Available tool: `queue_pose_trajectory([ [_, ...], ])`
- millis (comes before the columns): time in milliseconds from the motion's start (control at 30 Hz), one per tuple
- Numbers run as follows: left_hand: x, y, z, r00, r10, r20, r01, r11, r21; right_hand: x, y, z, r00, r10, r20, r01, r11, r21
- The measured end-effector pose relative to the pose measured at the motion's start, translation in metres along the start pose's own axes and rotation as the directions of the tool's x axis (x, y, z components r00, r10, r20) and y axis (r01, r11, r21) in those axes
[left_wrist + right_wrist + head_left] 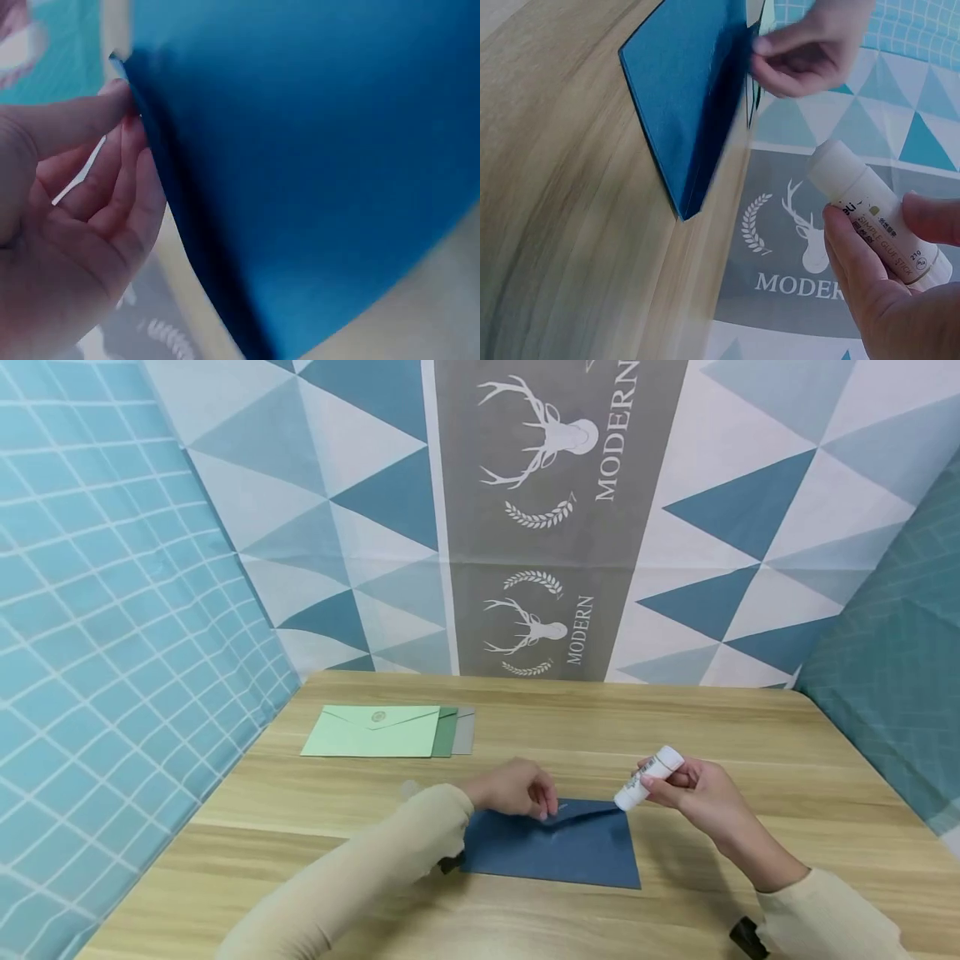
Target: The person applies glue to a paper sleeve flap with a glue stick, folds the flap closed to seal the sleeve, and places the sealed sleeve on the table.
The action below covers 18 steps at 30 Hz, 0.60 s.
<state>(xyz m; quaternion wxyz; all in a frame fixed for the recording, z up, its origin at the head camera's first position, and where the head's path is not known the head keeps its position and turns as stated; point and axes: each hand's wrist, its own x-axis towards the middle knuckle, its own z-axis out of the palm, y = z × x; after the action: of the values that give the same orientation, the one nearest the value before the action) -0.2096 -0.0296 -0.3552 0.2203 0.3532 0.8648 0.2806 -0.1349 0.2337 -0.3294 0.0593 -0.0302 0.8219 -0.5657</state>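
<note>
A dark blue envelope (555, 852) lies on the table with its flap lifted along the far edge. My left hand (517, 789) pinches that flap between thumb and fingertips, as the envelope flap's edge (142, 112) shows in the left wrist view. Right of the envelope, my right hand (701, 793) holds a white glue stick (648, 778) in the air, thumb on one side and fingers on the other. Printed lettering faces up on the glue stick (885, 225) in the right wrist view. In the head view its lower end overlaps the envelope's far right corner.
Toward the back left, a light green envelope (375, 735) with a round seal overlaps a darker green envelope (445, 735) and a grey envelope (465, 733). A small whitish object (410, 789) shows partly behind the left sleeve. Patterned cloth hangs beyond the table's far edge.
</note>
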Motion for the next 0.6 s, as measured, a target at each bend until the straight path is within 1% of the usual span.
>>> queue_pose_trajectory([
  [100,-0.001,0.002,0.012,1.0,-0.001,0.003,0.001,0.998,0.06,-0.001,-0.003,0.001,1.0,-0.002,-0.001,0.002,1.0,-0.013],
  [200,0.0,0.003,0.018,1.0,-0.01,-0.02,0.011,0.996,0.093,-0.002,-0.004,0.004,1.0,-0.001,0.004,0.001,1.0,-0.017],
  [400,0.009,0.011,0.028,0.999,0.02,-0.048,-0.011,0.982,0.187,-0.002,-0.004,0.01,1.0,0.0,0.009,0.0,1.0,-0.009],
  [433,0.011,0.013,0.03,0.998,0.018,-0.057,-0.006,0.979,0.205,-0.002,-0.004,0.01,1.0,-0.004,0.011,0.004,1.0,-0.01],
  [500,0.014,0.016,0.032,0.997,0.0,-0.073,0.016,0.977,0.213,0.0,-0.004,0.011,1.0,-0.005,0.011,0.005,1.0,-0.008],
  [600,0.015,0.019,0.035,0.995,-0.033,-0.092,0.052,0.976,0.211,0.0,-0.002,0.013,0.999,-0.019,0.028,0.019,1.0,0.011],
])
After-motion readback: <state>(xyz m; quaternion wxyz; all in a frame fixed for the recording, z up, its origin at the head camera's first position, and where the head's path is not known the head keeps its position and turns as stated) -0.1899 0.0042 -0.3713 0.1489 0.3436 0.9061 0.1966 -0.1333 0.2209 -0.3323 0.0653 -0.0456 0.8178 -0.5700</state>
